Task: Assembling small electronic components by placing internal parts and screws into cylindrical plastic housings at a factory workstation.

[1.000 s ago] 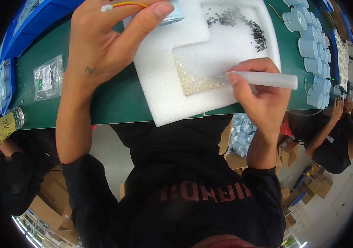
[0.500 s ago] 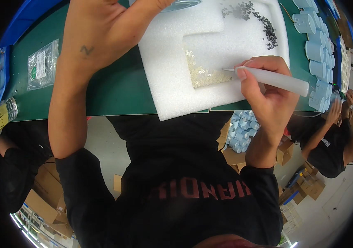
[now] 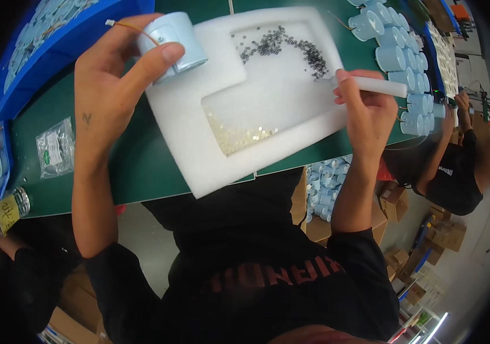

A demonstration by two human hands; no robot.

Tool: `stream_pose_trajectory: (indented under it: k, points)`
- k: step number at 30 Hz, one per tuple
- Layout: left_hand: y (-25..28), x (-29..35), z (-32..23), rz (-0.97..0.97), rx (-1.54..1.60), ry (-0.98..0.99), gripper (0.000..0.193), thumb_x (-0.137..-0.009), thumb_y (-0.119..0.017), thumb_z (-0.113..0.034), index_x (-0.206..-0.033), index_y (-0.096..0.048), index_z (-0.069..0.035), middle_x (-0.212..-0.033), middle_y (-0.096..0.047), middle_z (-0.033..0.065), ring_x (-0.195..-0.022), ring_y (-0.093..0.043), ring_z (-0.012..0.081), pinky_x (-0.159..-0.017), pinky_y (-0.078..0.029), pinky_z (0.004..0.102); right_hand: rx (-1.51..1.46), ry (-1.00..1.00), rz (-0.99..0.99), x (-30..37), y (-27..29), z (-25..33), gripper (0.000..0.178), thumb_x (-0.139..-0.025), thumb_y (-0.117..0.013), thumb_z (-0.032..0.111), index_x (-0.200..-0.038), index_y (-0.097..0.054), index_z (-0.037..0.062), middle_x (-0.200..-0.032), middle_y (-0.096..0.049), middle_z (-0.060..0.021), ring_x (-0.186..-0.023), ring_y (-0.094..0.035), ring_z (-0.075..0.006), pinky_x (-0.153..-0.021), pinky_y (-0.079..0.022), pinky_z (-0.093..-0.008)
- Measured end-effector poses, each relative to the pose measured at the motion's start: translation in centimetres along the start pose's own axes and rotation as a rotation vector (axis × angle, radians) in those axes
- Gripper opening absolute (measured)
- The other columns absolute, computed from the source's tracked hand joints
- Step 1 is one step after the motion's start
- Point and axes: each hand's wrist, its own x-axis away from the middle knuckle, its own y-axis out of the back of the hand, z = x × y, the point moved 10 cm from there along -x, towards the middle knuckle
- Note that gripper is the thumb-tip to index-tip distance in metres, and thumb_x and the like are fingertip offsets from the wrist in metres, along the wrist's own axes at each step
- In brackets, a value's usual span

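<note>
Evidently for steadiness, left hand is clamping blue cup over left edge of foam tray; right hand is pinching white pen-like tool near black rings, presumably for fine control.

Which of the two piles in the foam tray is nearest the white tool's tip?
The dark pile: its right end is beside the tip of the white tool in the right hand. The pale pile lies farther off, lower left.

Plastic cup, grainy foam tray
</note>
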Motion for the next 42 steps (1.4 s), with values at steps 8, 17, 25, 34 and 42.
stream_pose_trajectory:
  k: [8,17,25,34,42]
  points:
    - [0.2,-0.5,0.7,0.027,0.206,0.074,0.024,-0.082,-0.071,-0.016,-0.098,-0.066,0.001,-0.086,-0.065,0.0064,-0.079,-0.059,0.0109,-0.073,-0.045,0.0227,0.135,0.02,0.006,0.2,-0.2,-0.1,0.019,-0.078,-0.074,0.017,-0.079,-0.064,0.0006,-0.063,-0.064,-0.0035,-0.058,-0.058,-0.0069,-0.057,-0.047,-0.0216]
    - [-0.6,-0.8,-0.1,0.101,0.223,0.003,0.021,-0.083,-0.069,-0.008,-0.099,-0.064,0.004,-0.098,-0.062,0.0066,-0.086,-0.057,0.0123,-0.077,-0.045,0.0244,0.235,0.122,0.065,0.0,-1.0,1.5,0.018,-0.078,-0.074,0.016,-0.078,-0.064,0.0003,-0.062,-0.063,-0.0042,-0.056,-0.058,-0.0087,-0.056,-0.048,-0.0232]
    - [-1.0,-0.7,0.3,0.254,0.287,0.14,0.027,-0.081,-0.07,-0.005,-0.106,-0.063,0.005,-0.099,-0.062,0.0071,-0.088,-0.057,0.0127,-0.078,-0.046,0.0245,-0.292,-0.169,0.219,0.0,-1.0,-0.6,0.017,-0.079,-0.071,0.011,-0.082,-0.062,-0.0032,-0.074,-0.063,-0.008,-0.067,-0.059,-0.0108,-0.064,-0.047,-0.0228]
    - [-1.4,-0.6,2.2,0.131,0.414,0.194,0.023,-0.083,-0.07,-0.011,-0.101,-0.068,0.003,-0.093,-0.065,0.0047,-0.087,-0.056,0.011,-0.084,-0.042,0.0243,-0.027,-0.241,0.503,1.0,-4.3,-0.7,0.031,-0.074,-0.076,0.015,-0.09,-0.059,-0.0061,-0.075,-0.064,-0.0098,-0.059,-0.06,-0.0113,-0.048,-0.046,-0.0225]
    - [-1.2,-0.8,1.7,0.115,0.323,0.169,0.025,-0.082,-0.07,-0.012,-0.102,-0.068,0.003,-0.091,-0.065,0.0046,-0.088,-0.056,0.0122,-0.085,-0.041,0.0261,0.085,-0.138,0.342,-0.5,-4.6,0.5,0.068,-0.071,-0.077,0.012,-0.124,-0.039,-0.0065,-0.073,-0.063,-0.0135,-0.056,-0.061,-0.0147,-0.052,-0.05,-0.0276]
